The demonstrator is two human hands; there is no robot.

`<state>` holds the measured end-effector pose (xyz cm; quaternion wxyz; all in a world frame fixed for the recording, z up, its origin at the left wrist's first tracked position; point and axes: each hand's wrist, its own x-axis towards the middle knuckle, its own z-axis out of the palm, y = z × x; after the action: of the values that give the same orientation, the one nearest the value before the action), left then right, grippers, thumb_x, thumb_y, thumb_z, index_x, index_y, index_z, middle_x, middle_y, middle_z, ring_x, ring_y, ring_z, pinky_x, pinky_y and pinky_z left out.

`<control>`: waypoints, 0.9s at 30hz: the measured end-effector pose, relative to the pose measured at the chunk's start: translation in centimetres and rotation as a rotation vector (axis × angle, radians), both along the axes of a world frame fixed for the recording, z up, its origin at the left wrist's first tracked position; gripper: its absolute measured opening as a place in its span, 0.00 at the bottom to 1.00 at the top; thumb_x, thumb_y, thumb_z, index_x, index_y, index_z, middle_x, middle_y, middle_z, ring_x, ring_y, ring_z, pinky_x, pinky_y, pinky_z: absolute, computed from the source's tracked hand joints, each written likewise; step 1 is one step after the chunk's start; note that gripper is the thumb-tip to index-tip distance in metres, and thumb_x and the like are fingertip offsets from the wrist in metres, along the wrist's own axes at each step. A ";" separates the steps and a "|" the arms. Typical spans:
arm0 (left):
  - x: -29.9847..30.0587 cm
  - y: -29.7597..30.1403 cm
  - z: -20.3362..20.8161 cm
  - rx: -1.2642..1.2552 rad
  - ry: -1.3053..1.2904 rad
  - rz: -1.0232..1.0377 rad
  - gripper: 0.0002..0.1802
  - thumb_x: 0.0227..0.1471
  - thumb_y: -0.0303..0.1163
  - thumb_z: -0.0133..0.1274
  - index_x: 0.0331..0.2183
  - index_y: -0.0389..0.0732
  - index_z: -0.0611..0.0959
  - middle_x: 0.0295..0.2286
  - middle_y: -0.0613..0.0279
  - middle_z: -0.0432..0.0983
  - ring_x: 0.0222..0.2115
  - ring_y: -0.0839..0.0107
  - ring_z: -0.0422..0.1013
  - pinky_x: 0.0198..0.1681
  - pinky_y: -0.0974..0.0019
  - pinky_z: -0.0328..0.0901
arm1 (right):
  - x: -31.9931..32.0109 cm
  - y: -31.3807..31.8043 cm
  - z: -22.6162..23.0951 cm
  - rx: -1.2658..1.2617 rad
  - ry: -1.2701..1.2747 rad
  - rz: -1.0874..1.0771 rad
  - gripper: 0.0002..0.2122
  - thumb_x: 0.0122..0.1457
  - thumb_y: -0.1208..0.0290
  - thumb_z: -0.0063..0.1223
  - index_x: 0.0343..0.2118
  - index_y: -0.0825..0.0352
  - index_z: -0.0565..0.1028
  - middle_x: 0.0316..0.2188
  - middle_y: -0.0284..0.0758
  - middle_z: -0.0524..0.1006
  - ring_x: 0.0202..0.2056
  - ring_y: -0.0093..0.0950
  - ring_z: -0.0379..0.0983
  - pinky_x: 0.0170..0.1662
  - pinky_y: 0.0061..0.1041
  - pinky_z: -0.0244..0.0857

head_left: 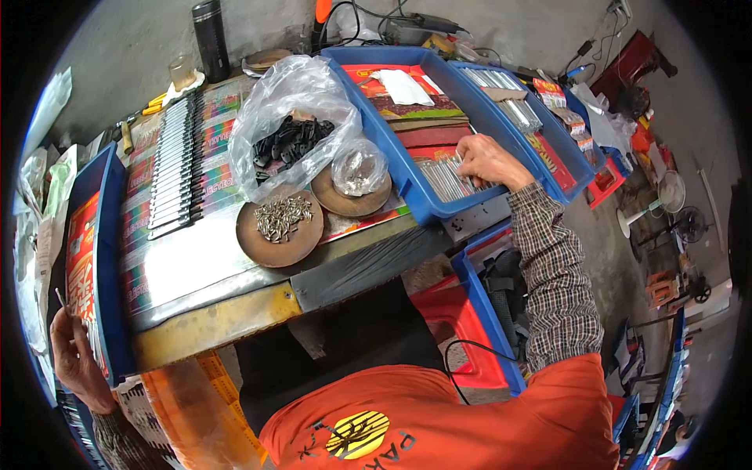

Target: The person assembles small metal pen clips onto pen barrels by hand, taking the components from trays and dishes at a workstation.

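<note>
My right hand (489, 162) reaches into a blue plastic tray (419, 205), its bent fingers closed on thin silver metal rods (442, 182) lying in the tray's near end. The fingertips partly hide which rods are gripped. At the far left, my left hand (76, 356) is beside another blue tray (110, 258). Between its thumb and fingers it pinches a slim metal piece (60, 298), whose upper end sticks up. On the bench between the hands lies a long row of silver-and-black rod-shaped parts (174, 164).
A brown dish (249, 241) holds small metal pieces. Behind it, a clear plastic bag (258, 117) contains black parts; another dish (380, 202) bears a smaller bag (360, 168). A black bottle (210, 39) stands at the back. Another blue tray (576, 188) with metal parts lies right.
</note>
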<state>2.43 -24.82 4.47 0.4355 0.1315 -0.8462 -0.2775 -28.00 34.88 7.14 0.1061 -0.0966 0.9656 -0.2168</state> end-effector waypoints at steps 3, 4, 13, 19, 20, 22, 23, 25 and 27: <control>0.1 5.2 0.8 0.201 -0.121 -0.065 0.10 0.58 0.26 0.52 0.42 0.37 0.78 0.33 0.70 0.74 0.29 0.84 0.68 0.25 0.83 0.57 | 0.2 0.4 -0.2 -0.058 -0.032 0.011 0.08 0.48 0.78 0.59 0.28 0.73 0.71 0.15 0.32 0.72 0.14 0.20 0.70 0.18 0.20 0.62; 0.0 7.4 1.3 0.272 -0.118 -0.091 0.08 0.57 0.24 0.52 0.41 0.35 0.78 0.31 0.69 0.74 0.27 0.83 0.68 0.26 0.82 0.58 | 0.1 0.2 -0.5 -0.057 -0.043 0.034 0.08 0.48 0.78 0.59 0.28 0.73 0.71 0.15 0.32 0.72 0.14 0.20 0.70 0.18 0.20 0.62; -2.0 18.2 2.2 0.706 -0.280 -0.501 0.08 0.51 0.17 0.52 0.36 0.33 0.79 0.27 0.65 0.75 0.26 0.81 0.72 0.24 0.80 0.65 | 9.1 -5.6 3.3 -0.596 0.425 0.057 0.03 0.56 0.77 0.54 0.30 0.69 0.72 0.21 0.25 0.70 0.19 0.12 0.63 0.22 0.14 0.57; -2.4 21.7 0.1 0.950 -0.235 -0.700 0.06 0.51 0.16 0.53 0.34 0.31 0.78 0.28 0.59 0.77 0.25 0.78 0.74 0.21 0.78 0.67 | 15.8 -11.2 2.9 -0.790 0.016 0.197 0.04 0.55 0.82 0.55 0.32 0.70 0.72 0.23 0.28 0.73 0.21 0.13 0.67 0.22 0.14 0.62; -2.5 22.2 -0.1 0.979 -0.257 -0.729 0.05 0.52 0.17 0.54 0.34 0.31 0.78 0.28 0.59 0.77 0.25 0.78 0.74 0.21 0.78 0.67 | 16.6 -11.7 2.7 -0.801 -0.062 0.203 0.04 0.55 0.82 0.55 0.32 0.70 0.72 0.23 0.28 0.74 0.22 0.13 0.68 0.22 0.14 0.62; -2.3 22.7 -0.7 0.972 -0.255 -0.751 0.04 0.53 0.19 0.55 0.34 0.31 0.79 0.27 0.60 0.77 0.24 0.79 0.74 0.22 0.78 0.67 | 17.2 -12.6 1.2 -0.872 -0.212 0.226 0.06 0.55 0.80 0.57 0.35 0.69 0.72 0.24 0.29 0.75 0.24 0.14 0.72 0.23 0.14 0.66; -2.3 22.9 -0.7 0.974 -0.285 -0.763 0.04 0.53 0.19 0.55 0.34 0.31 0.79 0.27 0.60 0.77 0.24 0.79 0.74 0.22 0.78 0.67 | 17.6 -13.0 0.6 -0.871 -0.277 0.261 0.07 0.55 0.81 0.57 0.35 0.69 0.72 0.23 0.29 0.74 0.23 0.14 0.72 0.23 0.14 0.66; -2.1 23.2 -0.8 0.991 -0.320 -0.777 0.04 0.53 0.19 0.55 0.34 0.32 0.79 0.27 0.61 0.77 0.24 0.79 0.74 0.22 0.78 0.67 | 18.3 -14.0 -0.5 -0.905 -0.375 0.314 0.08 0.55 0.82 0.57 0.37 0.70 0.71 0.23 0.28 0.74 0.22 0.14 0.71 0.23 0.14 0.66; -2.0 23.4 -1.1 1.006 -0.331 -0.801 0.04 0.53 0.19 0.55 0.34 0.32 0.79 0.27 0.61 0.77 0.24 0.79 0.74 0.22 0.78 0.67 | 18.8 -15.0 -1.1 -0.929 -0.441 0.366 0.10 0.55 0.83 0.56 0.39 0.74 0.70 0.23 0.36 0.75 0.23 0.22 0.75 0.24 0.19 0.71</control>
<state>0.41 -1.43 3.33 0.0487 0.0349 -0.6528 -0.7552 -9.19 19.90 6.04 0.2884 -0.2517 0.6905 -0.6138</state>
